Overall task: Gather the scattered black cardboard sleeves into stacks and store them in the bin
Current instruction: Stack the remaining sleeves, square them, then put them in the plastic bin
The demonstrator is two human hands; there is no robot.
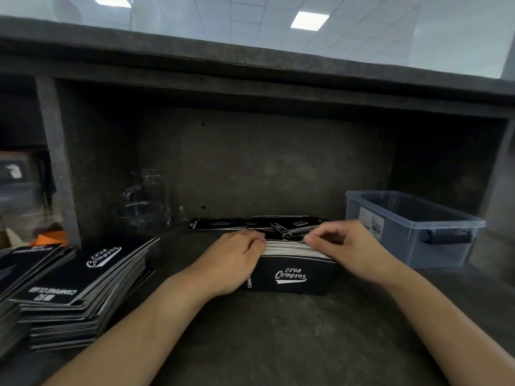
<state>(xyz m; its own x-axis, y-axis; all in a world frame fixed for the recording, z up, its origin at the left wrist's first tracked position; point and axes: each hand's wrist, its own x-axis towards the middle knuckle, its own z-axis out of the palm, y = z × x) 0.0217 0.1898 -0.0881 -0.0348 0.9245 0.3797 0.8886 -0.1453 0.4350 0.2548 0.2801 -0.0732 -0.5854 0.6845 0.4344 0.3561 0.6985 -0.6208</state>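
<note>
- Centrally, a bundle of black cardboard sleeves with white "Club Camping" lettering stands on its long edge on the dark grey stone-like counter, between the two hands.
- The left hand grips the bundle's left end, with its fingers curled over the top corner.
- The right hand sits over the bundle's right end. Its fingers are curled and its fingertips pinch at the white top edges.
- Loose black sleeves lie flat and overlapping just behind the bundle, near the back wall.
- A translucent blue-grey plastic bin with a dark handle stands to the right, apart from the bundle. Its inside is too dim to judge.
- Tall stacks of flat black sleeves sit at the left edge.
- A clear glass jug stands behind those stacks.
</note>
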